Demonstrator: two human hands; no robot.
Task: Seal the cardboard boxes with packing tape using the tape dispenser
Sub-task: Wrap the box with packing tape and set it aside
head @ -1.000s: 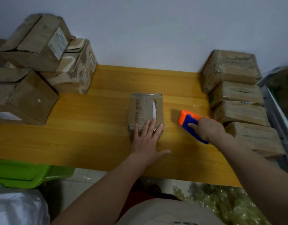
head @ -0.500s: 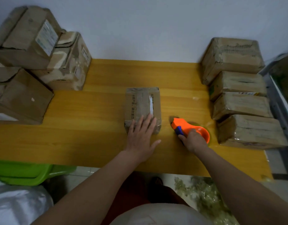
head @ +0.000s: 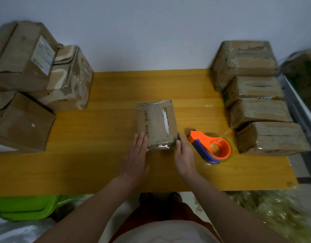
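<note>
A small cardboard box (head: 156,123) with shiny tape over its top stands in the middle of the yellow wooden table (head: 102,137). My left hand (head: 136,156) lies flat with straight fingers against the box's left near side. My right hand (head: 184,154) touches the box's right near corner with straight fingers. The orange and blue tape dispenser (head: 210,148) lies on the table just right of my right hand, and no hand holds it.
Several larger cardboard boxes (head: 33,81) are piled at the table's left. A row of taped boxes (head: 256,102) lines the right side. A green plastic bin (head: 28,206) sits below the front edge at left. Crumpled plastic (head: 267,211) lies on the floor at right.
My right hand set the tape dispenser down on the table, let go of it and moved to the box's right side. My left hand slid from the box top to its left side.
</note>
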